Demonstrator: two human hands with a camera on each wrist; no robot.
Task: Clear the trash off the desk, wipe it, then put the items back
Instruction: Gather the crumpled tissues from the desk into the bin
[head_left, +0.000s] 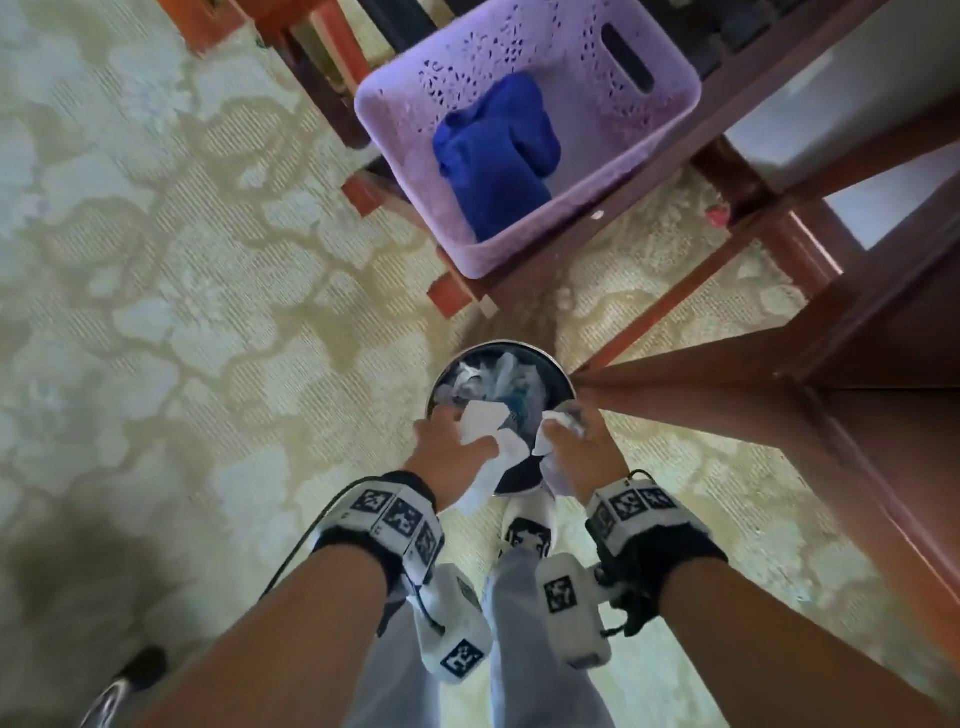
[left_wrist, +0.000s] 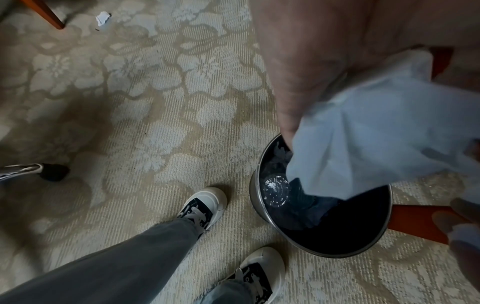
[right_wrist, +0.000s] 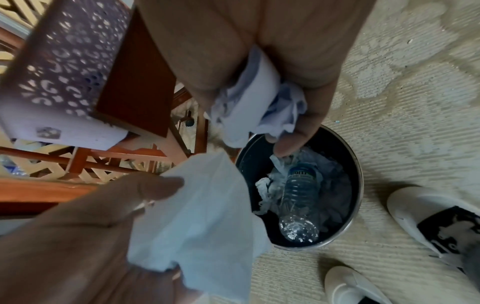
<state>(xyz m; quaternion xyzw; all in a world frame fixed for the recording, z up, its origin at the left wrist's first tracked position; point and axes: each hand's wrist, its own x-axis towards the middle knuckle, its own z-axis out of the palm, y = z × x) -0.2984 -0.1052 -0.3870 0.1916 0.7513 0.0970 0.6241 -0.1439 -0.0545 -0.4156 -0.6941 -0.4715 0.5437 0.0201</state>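
A round metal trash bin (head_left: 566, 382) stands on the carpet by the desk's corner, holding crumpled paper and a clear plastic bottle (right_wrist: 298, 197). Both my hands hover over its near rim. My left hand (head_left: 457, 436) grips a flat white paper sheet (head_left: 485, 421) between thumb and fingers; the sheet (left_wrist: 384, 127) hangs over the bin's opening (left_wrist: 253, 197). My right hand (head_left: 569, 439) is curled round a wad of crumpled white tissue (right_wrist: 259, 107), directly above the bin's far rim (right_wrist: 355, 164).
A purple perforated basket (head_left: 670, 140) with a blue cloth (head_left: 493, 156) sits on a red-brown wooden stool beyond the bin. The dark wooden desk side (head_left: 779, 415) rises at the right. My shoes stand beside the bin. A paper scrap (left_wrist: 102, 18) lies on the carpet.
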